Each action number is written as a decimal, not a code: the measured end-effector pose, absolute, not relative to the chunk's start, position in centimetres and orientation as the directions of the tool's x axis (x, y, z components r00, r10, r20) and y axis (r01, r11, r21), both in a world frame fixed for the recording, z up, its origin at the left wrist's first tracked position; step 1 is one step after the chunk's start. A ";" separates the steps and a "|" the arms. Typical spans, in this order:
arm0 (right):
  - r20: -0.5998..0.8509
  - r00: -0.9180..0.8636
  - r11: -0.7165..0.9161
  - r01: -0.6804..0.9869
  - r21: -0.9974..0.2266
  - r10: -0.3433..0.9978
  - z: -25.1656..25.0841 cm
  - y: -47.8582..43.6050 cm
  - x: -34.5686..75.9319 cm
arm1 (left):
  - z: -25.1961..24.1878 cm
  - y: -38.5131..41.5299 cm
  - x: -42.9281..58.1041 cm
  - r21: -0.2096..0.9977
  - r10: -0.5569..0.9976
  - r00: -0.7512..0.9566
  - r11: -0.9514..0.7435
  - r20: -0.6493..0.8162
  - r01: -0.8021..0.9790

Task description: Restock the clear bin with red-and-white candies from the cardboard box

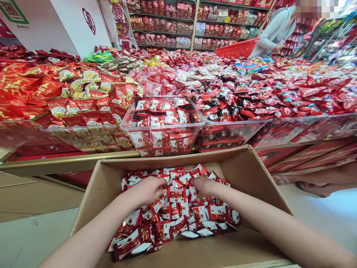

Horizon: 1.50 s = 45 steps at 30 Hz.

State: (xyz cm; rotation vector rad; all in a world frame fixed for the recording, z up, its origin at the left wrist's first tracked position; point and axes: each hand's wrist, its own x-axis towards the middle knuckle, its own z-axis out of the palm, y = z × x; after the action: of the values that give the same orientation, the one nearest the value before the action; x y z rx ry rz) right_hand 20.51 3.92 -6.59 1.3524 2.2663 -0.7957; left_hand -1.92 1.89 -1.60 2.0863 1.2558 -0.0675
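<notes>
An open cardboard box point(252, 175) in front of me holds a heap of small red-and-white snack packets point(178, 216). My left hand point(147, 190) reaches into the heap, fingers curled round several packets at the pile's far side. Opposite it, my right hand point(205, 186) is also in the heap, its fingers closed on packets. Just beyond the box stands a clear plastic bin point(163, 124) partly filled with the same packets.
A long display counter carries clear bins of red sweets: durian packets point(83, 108) on the left, dark red packets point(231, 108) on the right. Another person point(275, 29) with a red basket point(237, 49) stands at the far side. Shelves line the back wall.
</notes>
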 end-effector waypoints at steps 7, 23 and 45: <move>-0.441 -0.657 0.236 0.683 -0.691 0.612 -3.0 4.4 21.0 | -0.6 0.7 -0.3 0.718 0.769 0.557 -0.192 -0.314 0.669; -0.049 -0.657 0.134 0.226 -0.965 0.752 1.2 2.8 19.6 | 0.9 -0.2 0.6 0.786 0.683 0.535 0.615 -0.496 -0.057; -0.170 -0.465 -0.263 -0.143 -0.954 0.869 3.4 1.5 17.8 | 3.5 -0.5 0.9 0.955 0.947 0.256 0.241 -0.193 -0.172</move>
State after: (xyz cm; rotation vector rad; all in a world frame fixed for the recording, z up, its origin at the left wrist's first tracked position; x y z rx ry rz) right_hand 17.82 1.55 3.40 1.5435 2.0316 -2.9209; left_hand 0.92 -0.49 3.50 1.0075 0.9881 0.9664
